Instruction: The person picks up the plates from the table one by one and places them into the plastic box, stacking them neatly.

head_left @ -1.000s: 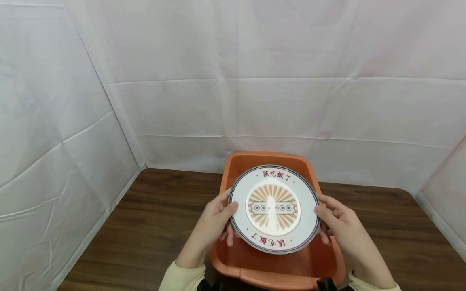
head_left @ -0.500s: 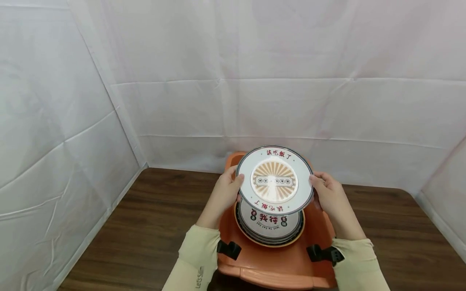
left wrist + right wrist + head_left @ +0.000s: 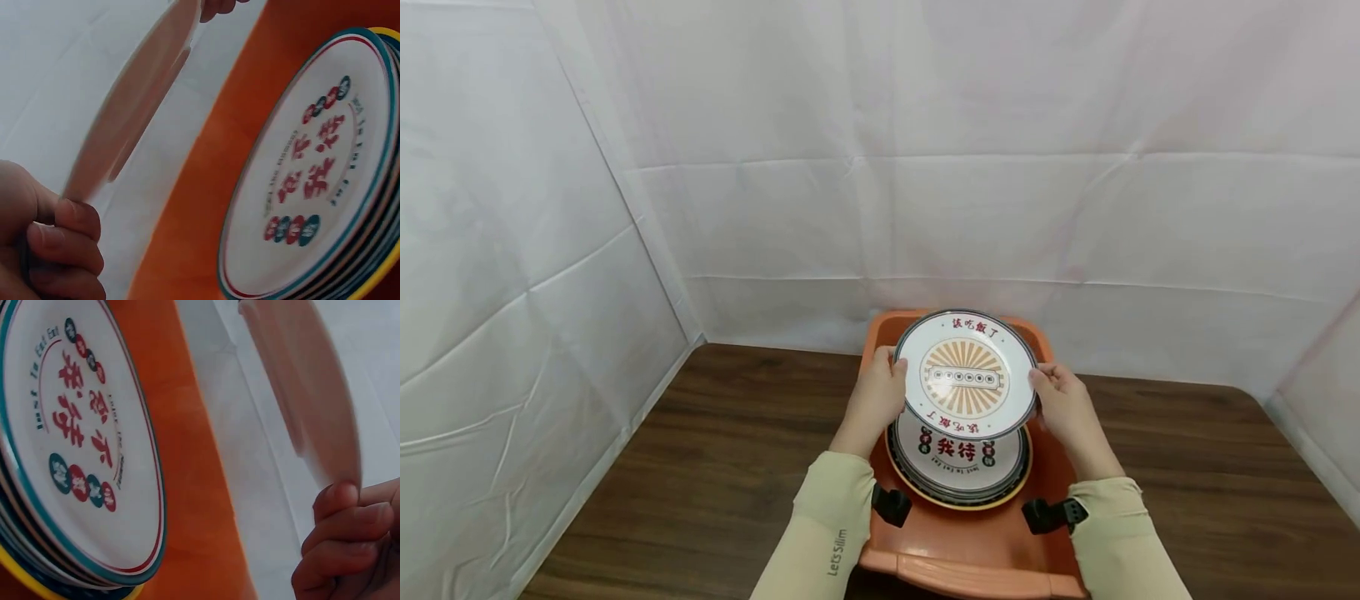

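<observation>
Between both hands a round white plate point(image 3: 966, 375) with an orange sunburst and red characters is held tilted above a plate stack. My left hand point(image 3: 880, 392) pinches its left edge, thumb on top. On the opposite edge my right hand point(image 3: 1066, 408) pinches with the thumb on top and curled fingers below. Underneath, the stack of plates point(image 3: 958, 467) stands in an orange plastic basin point(image 3: 970, 542); its top plate has red characters. Both wrist views show a gap between the held plate point(image 3: 134, 100) and the stack point(image 3: 87, 444).
The basin stands on a dark brown wooden table point(image 3: 737, 450). White cloth walls point(image 3: 970, 217) rise behind it and at the sides. Black wrist cameras point(image 3: 891, 506) sit on both wrists, over the basin.
The held plate has gone up and away from me, uncovering the stack in the basin. Over the last half second it has sunk slightly, still held by both hands.
</observation>
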